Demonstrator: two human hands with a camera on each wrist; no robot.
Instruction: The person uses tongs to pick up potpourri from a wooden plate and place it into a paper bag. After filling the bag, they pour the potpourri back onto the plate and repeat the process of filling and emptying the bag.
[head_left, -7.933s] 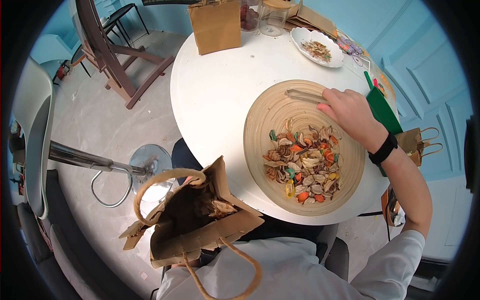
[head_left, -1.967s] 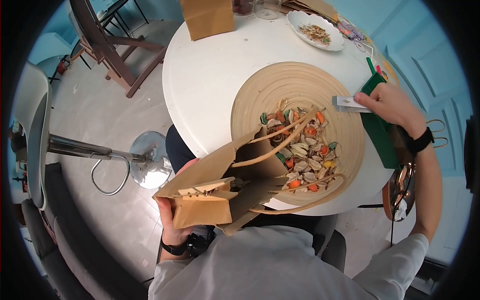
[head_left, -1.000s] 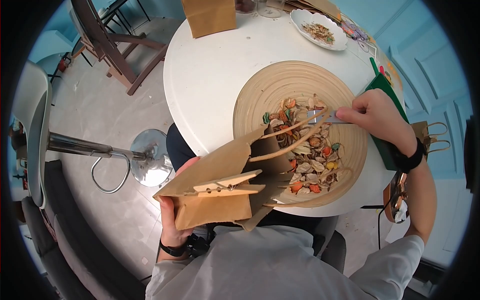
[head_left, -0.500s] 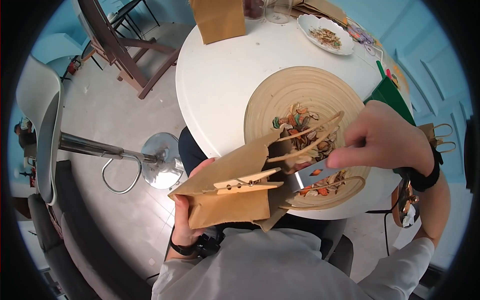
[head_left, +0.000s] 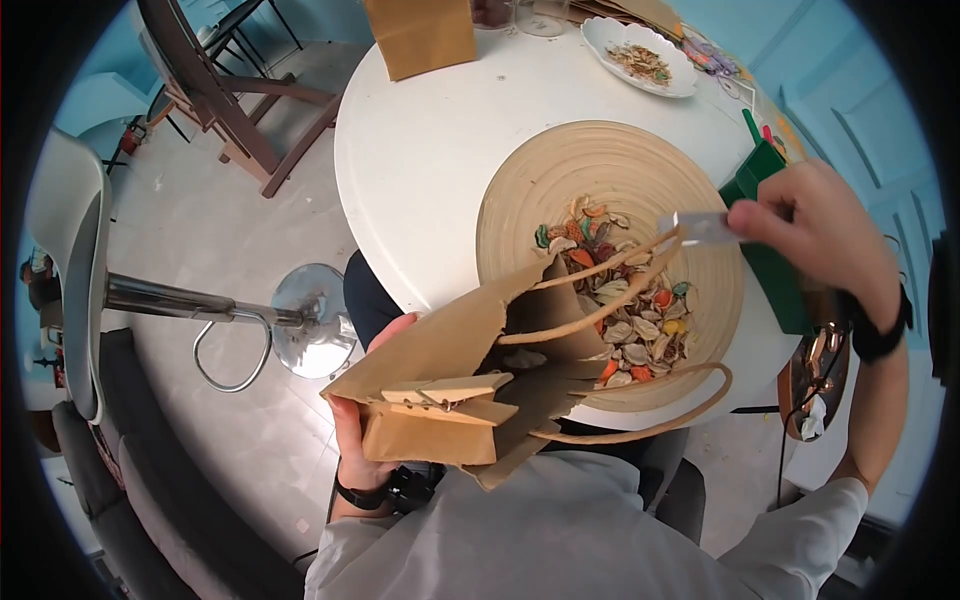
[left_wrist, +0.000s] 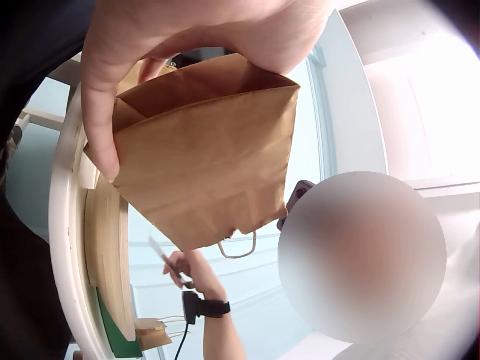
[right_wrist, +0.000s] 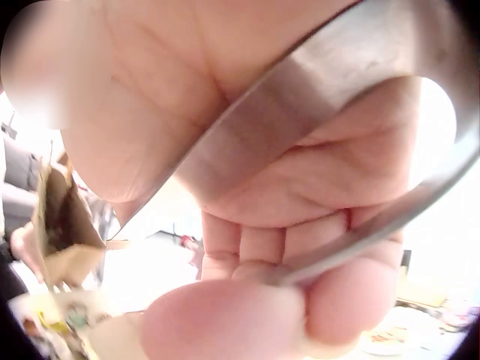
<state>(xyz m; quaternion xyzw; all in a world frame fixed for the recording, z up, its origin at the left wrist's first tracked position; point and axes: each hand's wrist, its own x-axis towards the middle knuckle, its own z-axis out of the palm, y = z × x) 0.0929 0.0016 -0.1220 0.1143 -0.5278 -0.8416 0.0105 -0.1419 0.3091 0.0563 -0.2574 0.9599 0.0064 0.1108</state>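
Observation:
My left hand point(head_left: 355, 450) grips a brown paper bag point(head_left: 440, 350) by its lower end, its mouth and twisted handles tilted toward the table. A wooden clothespin point(head_left: 445, 390) is clipped on the bag's near side, and a pale petal point(head_left: 524, 357) shows inside the mouth. Metal tongs point(head_left: 695, 228) are pinched in my right hand point(head_left: 820, 225), above the right side of a round wooden dish point(head_left: 540, 165). In the right wrist view the tongs' bent band point(right_wrist: 262, 135) crosses the palm. Dried potpourri point(head_left: 640, 325), with orange, green and yellow bits, lies in the dish, partly hidden by the bag.
A green box point(head_left: 770, 270) stands right of the dish on the white table point(head_left: 430, 180). Behind are a white scalloped plate point(head_left: 610, 35) of crumbs, another paper bag point(head_left: 425, 40) and a glass jar point(head_left: 543, 18). A bar stool point(head_left: 75, 200) stands at left.
Over the last half second the tongs have risen from the bag's mouth, up and right over the dish. Since the oldest frame, the left hand has tipped the bag toward the dish.

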